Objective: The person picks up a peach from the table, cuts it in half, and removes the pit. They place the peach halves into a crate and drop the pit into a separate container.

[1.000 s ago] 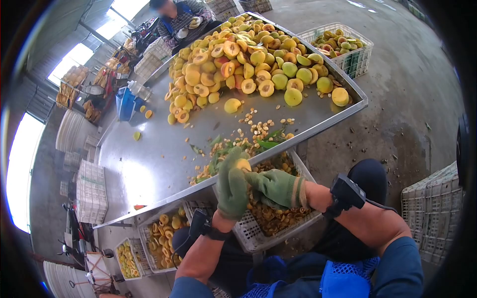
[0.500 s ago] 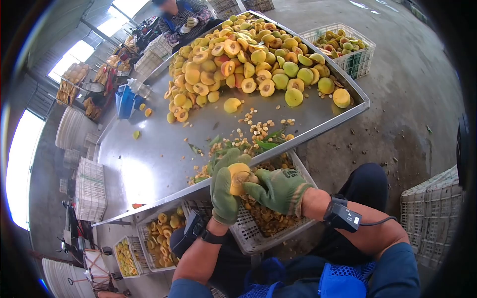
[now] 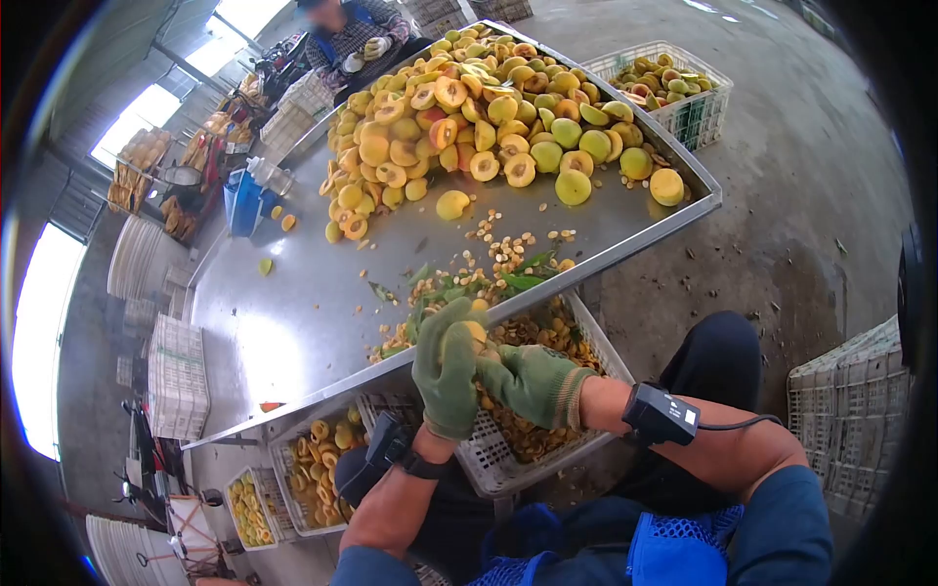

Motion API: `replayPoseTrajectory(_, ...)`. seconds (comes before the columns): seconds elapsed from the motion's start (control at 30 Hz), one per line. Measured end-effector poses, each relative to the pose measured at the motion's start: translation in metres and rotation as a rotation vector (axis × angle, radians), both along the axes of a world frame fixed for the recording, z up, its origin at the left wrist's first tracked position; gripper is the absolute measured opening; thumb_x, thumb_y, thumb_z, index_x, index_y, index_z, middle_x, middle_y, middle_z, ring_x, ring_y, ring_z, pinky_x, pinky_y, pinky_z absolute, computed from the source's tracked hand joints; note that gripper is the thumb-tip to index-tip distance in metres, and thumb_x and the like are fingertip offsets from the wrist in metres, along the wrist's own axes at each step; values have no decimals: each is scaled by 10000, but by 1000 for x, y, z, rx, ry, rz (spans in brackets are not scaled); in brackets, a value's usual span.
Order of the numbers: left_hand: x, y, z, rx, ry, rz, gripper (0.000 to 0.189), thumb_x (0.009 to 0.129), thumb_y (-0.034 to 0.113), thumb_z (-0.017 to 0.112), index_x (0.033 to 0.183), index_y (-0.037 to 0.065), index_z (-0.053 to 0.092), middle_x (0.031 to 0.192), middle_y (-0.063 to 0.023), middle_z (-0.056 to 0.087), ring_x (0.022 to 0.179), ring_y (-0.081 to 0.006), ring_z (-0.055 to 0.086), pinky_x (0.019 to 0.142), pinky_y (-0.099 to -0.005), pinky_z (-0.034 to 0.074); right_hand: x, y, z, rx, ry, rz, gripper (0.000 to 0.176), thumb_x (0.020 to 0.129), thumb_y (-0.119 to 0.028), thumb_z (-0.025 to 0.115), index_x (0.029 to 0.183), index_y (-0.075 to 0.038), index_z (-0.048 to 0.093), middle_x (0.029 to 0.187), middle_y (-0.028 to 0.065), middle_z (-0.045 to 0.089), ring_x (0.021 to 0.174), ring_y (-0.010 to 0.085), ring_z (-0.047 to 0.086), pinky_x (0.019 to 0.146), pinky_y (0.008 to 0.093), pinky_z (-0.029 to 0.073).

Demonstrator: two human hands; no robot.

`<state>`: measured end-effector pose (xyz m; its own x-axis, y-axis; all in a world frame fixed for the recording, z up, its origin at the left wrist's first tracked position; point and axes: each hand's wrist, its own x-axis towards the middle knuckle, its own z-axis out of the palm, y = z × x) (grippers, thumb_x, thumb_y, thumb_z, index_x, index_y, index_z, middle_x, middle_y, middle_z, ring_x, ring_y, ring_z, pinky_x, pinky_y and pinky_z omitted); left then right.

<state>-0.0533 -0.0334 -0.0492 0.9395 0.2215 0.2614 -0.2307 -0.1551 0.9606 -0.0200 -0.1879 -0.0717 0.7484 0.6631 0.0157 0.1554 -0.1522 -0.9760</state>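
Observation:
My left hand (image 3: pixel 446 371), in a green glove, is closed around a yellow peach half (image 3: pixel 475 334), most of which the fingers cover. Pressed close against that fruit is my right hand (image 3: pixel 535 379), also gloved in green. Its fingers are curled, and whatever lies inside them is hidden. Both hands are at the near edge of the metal table (image 3: pixel 322 322), above a white crate (image 3: pixel 489 469) that holds many pits and scraps. Loose pits (image 3: pixel 506 249) and green leaves (image 3: pixel 523 282) lie on the table just beyond my hands.
A large heap of peaches (image 3: pixel 469 107), many halved, covers the far part of the table. A blue container (image 3: pixel 246 202) stands at its left. Crates of fruit (image 3: pixel 318 469) sit below left, another crate (image 3: pixel 718 103) behind right. A gloved person (image 3: pixel 357 44) sits across.
My left hand has turned and its fingers now cover more of the peach half, whose cut face showed before. The right hand has shifted slightly left and down. The view has moved a little.

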Motion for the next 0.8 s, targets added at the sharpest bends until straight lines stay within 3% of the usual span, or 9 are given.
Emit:
replayPoseTrajectory(0.07, -2, 0, 0, 40, -24, 22, 332, 1049, 130, 513, 1317, -51, 590, 1254, -136, 650, 1136, -224, 655, 978, -340, 520, -1, 4, -6, 76, 69, 20, 318, 1070, -311, 507, 1127, -57, 689, 914, 205, 712, 820, 362, 674, 752, 420, 523)
replayPoseTrajectory(0.17, -3, -2, 0, 51, -34, 41, 348, 1072, 194, 495, 1308, -42, 590, 1224, -149, 664, 1119, -227, 659, 971, -350, 523, 2, 3, -6, 50, 105, 68, 325, 1060, -323, 523, 1163, -53, 672, 918, 211, 710, 834, 389, 681, 740, 447, 524)
replayPoseTrajectory(0.27, -1, -3, 4, -35, -21, 8, 389, 1101, 277, 456, 1300, -31, 585, 1155, -169, 698, 1061, -228, 670, 951, -365, 532, 4, -12, 17, -189, -250, -29, 340, 1050, -338, 540, 1183, -50, 664, 906, 223, 709, 860, 419, 682, 728, 480, 523)
replayPoseTrajectory(0.37, 2, -8, 8, -110, -39, 11, 397, 1108, 295, 449, 1302, -25, 582, 1171, -163, 688, 1067, -227, 667, 948, -372, 538, -3, -11, 23, -159, -207, -91, 340, 1038, -365, 549, 1127, -60, 671, 908, 238, 698, 891, 454, 662, 716, 514, 516)
replayPoseTrajectory(0.47, -1, -11, 7, -62, -82, 53, 394, 1111, 302, 443, 1313, -11, 572, 1189, -151, 674, 1056, -231, 666, 938, -378, 547, -10, -4, 25, 8, -139, -148, 320, 1060, -332, 541, 1114, -43, 668, 884, 195, 709, 817, 356, 701, 700, 451, 523)
replayPoseTrajectory(0.57, -4, -17, 15, -134, -65, 54, 391, 1112, 310, 441, 1332, 9, 558, 1200, -141, 664, 1035, -237, 666, 916, -387, 560, -11, 14, 3, 190, 79, -120, 415, 1072, -381, 483, 1222, -31, 647, 925, 277, 701, 853, 469, 675, 760, 474, 545)
replayPoseTrajectory(0.67, -4, -11, 4, -140, -95, 50, 405, 1108, 336, 447, 1348, 26, 549, 1216, -144, 661, 1013, -243, 668, 894, -393, 570, -14, 17, 5, 359, 207, -40, 435, 1078, -390, 478, 1226, -15, 641, 906, 277, 700, 845, 465, 679, 762, 467, 547)
replayPoseTrajectory(0.77, -1, -9, 5, -192, -74, -29, 429, 1100, 344, 451, 1366, 20, 543, 1246, -153, 653, 1003, -238, 669, 885, -390, 570, -12, 15, 1, 289, 206, -72, 458, 1064, -407, 507, 1230, -2, 638, 898, 265, 701, 827, 446, 686, 744, 469, 545)
replayPoseTrajectory(0.8, -1, -8, 12, -226, -48, -71, 431, 1097, 325, 453, 1374, 6, 540, 1250, -155, 649, 1012, -231, 667, 893, -381, 563, -10, 9, 9, 191, 79, -83, 406, 1062, -371, 528, 1192, -2, 635, 887, 236, 699, 804, 405, 684, 718, 446, 535)
